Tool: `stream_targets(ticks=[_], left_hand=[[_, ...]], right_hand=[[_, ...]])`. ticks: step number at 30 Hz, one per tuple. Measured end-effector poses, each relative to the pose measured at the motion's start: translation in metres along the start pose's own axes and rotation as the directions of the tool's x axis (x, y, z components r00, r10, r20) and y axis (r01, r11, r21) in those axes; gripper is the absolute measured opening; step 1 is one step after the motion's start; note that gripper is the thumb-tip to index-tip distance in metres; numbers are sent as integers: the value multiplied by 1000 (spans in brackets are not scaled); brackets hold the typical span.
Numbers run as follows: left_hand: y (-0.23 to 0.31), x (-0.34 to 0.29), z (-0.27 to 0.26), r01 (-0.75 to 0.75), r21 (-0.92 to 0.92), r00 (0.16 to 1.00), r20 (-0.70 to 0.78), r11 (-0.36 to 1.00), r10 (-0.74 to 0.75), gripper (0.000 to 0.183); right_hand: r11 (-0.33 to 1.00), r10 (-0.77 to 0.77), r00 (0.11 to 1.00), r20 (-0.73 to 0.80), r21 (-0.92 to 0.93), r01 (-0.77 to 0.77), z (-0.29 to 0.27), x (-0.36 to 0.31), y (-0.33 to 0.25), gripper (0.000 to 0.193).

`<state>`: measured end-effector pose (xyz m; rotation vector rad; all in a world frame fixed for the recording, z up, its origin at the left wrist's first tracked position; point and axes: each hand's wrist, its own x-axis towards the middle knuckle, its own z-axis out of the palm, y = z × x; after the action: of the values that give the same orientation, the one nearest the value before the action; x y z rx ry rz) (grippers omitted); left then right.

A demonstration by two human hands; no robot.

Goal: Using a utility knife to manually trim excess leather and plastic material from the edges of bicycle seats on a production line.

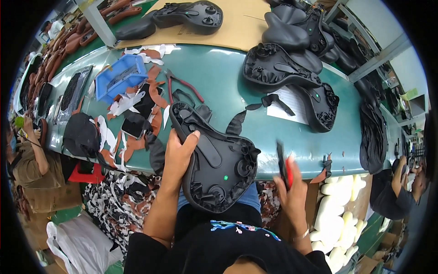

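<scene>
My left hand (178, 153) grips the edge of a black bicycle saddle (211, 180), tilted with its underside toward me over the table's near edge. Its cover is folded in wrinkles round the inner rim, and a small green dot marks the shell. From the saddle's right side a loose black strip of cover material (237, 122) reaches out onto the table. To the right of the saddle and apart from it, my right hand (293, 194) is closed on a red-handled tool (289, 172) with a dark front part. Motion blurs this tool, so its exact kind is unclear.
Red-handled pliers (185, 84), a blue bin (121, 77), scraps (132, 146) and a phone (133, 125) lie left on the green table (219, 68). More saddles (283, 68) lie at the far right. White foam pieces (335, 205) stand low right; people work on both sides.
</scene>
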<state>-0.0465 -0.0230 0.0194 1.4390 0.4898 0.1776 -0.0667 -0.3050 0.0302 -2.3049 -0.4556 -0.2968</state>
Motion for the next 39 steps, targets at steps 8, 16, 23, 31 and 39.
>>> stream_targets(ticks=[8, 16, 23, 31, 39], left_hand=[[-44, -19, -10, -190, 542, 828, -360, 819, 430, 53], [7, 8, 71, -815, 477, 579, 701, 330, 416, 27], [1, 18, 75, -695, 400, 659, 687, 597, 307, 22], [21, 19, 65, 192, -398, 895, 446, 897, 7, 24], [19, 47, 48, 262, -942, 917, 311, 208, 250, 29]], right_hand=[[820, 351, 934, 61, 462, -338, 15, 81, 20, 55], [888, 45, 978, 206, 440, -134, 23, 66, -17, 57], [933, -188, 859, 476, -185, 307, -25, 53, 27, 52], [899, -69, 944, 323, -390, 199, -13, 0, -4, 53], [857, 145, 931, 334, -513, 50, 2, -2, -30, 46]])
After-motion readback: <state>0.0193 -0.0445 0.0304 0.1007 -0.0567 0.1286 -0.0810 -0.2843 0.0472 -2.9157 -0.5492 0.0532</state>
